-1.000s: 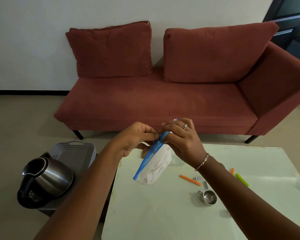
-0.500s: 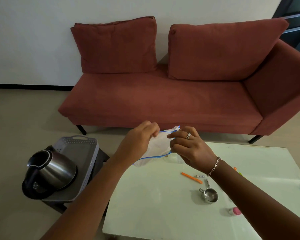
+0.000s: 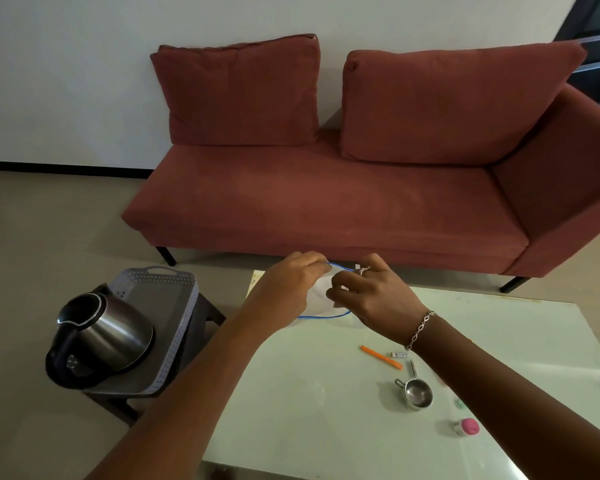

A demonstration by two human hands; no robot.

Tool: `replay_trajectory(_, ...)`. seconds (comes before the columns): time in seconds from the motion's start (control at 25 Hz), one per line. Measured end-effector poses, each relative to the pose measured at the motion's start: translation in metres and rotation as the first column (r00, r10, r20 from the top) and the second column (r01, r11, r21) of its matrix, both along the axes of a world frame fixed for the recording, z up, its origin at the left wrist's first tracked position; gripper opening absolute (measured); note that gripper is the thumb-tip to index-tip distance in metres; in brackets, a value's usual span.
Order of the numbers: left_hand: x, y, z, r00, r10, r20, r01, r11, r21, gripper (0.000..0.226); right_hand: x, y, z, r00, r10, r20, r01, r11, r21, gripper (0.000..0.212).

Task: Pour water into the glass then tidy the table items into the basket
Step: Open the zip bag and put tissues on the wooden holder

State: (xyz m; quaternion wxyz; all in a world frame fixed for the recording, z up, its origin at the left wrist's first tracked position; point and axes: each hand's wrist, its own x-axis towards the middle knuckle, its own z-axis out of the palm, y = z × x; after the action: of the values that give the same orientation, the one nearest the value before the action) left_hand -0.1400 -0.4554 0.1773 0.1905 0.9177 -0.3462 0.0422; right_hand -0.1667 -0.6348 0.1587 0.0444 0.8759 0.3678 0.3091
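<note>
bag (image 3: 321, 296) | seal shut before | mouth now pulled open

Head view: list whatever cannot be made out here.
All in the head view:
- Contents of the bag: covered by the left hand and right hand.
- Print on the label: too small.
- The green item: blurred, partly behind the right arm.
- Inside of the kettle: too dark.

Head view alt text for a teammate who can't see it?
Left hand and right hand pinch a blue-rimmed clear bag over a pale table. An orange stick and steel cup lie there; a kettle sits in a grey basket beside it.
</note>
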Motion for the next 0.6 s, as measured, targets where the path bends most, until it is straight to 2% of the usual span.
replay_trajectory(0.16, -0.001, -0.002, 0.006, 0.998, 0.002, -0.056, -0.001, 1.000, 0.016, 0.050, 0.000, -0.003, 0.001, 0.998, 0.020, -0.057, -0.029, 0.984, -0.177, 0.013)
replay_trajectory(0.24, -0.005, -0.005, 0.006, 0.996, 0.002, -0.084, 0.001, 0.999, 0.043, 0.045, -0.002, -0.002, 0.001, 1.000, -0.007, -0.013, 0.004, 0.975, -0.222, 0.008)
replay_trajectory(0.4, -0.007, -0.001, 0.008, 0.992, 0.067, -0.109, -0.072, 0.996, -0.045, 0.030, -0.011, 0.004, -0.001, 0.991, -0.084, 0.100, 0.101, 0.979, -0.176, 0.014)
replay_trajectory(0.52, -0.005, 0.003, 0.010, 0.985, 0.086, -0.149, -0.102, 0.990, -0.100, 0.033, -0.013, 0.009, 0.002, 0.983, -0.166, 0.075, 0.175, 0.976, -0.127, 0.021)
replay_trajectory(0.6, -0.007, 0.002, 0.008, 0.982, 0.076, -0.172, -0.089, 0.994, -0.067, 0.036, -0.007, 0.012, 0.006, 0.977, -0.211, 0.028, 0.212, 0.971, -0.108, 0.019)
